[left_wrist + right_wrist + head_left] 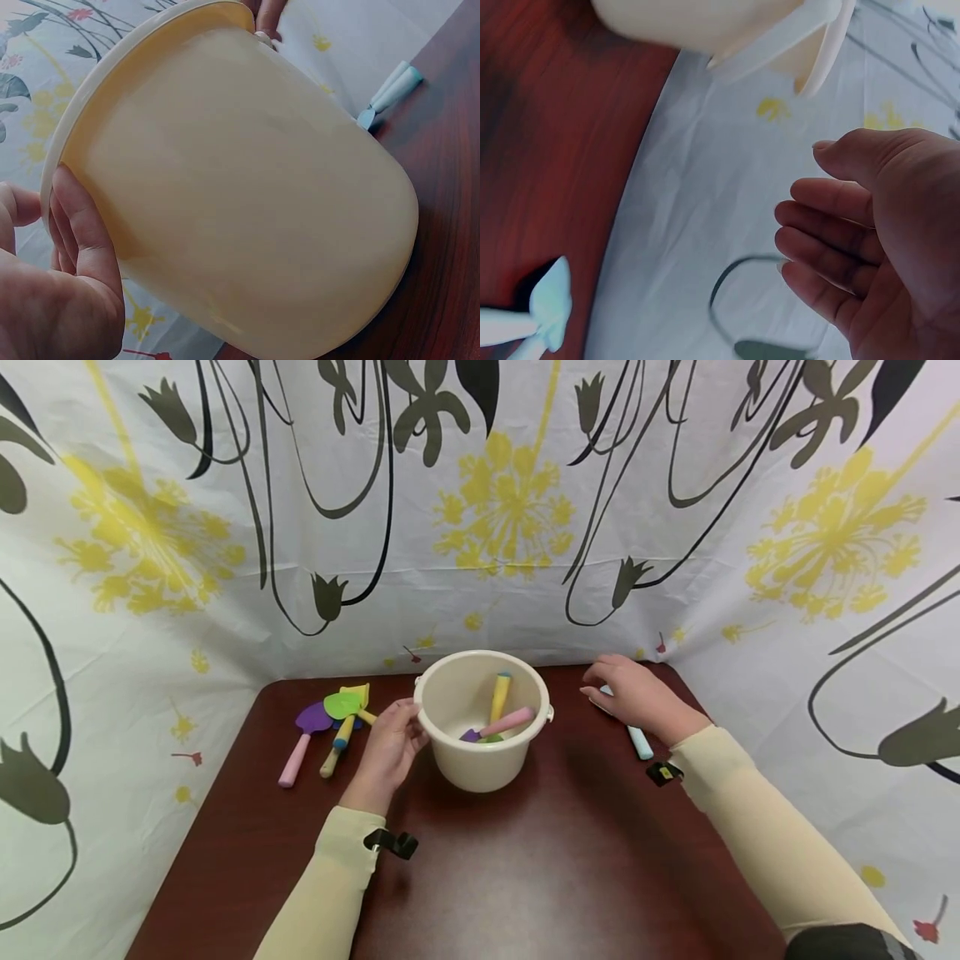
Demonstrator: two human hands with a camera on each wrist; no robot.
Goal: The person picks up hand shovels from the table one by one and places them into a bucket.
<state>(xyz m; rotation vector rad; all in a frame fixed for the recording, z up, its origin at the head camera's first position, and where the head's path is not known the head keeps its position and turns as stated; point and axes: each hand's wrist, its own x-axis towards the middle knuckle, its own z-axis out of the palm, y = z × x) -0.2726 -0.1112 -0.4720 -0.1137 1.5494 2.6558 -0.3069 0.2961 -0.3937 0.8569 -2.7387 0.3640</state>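
A cream plastic bucket stands at the middle of the table, several toy tools inside it. Among them a yellow handle leans on the wall and a pink handle lies lower. My left hand pinches the bucket's left rim between thumb and fingers; the left wrist view shows the fingertips at the rim. My right hand, holding nothing, hovers over light blue toy tools on the right. In the right wrist view its fingers are loosely bent, apart from those tools.
Left of the bucket lie more toy tools: a purple shovel with pink handle, a green one and a yellow one. A patterned cloth hangs behind the dark red table and along both sides.
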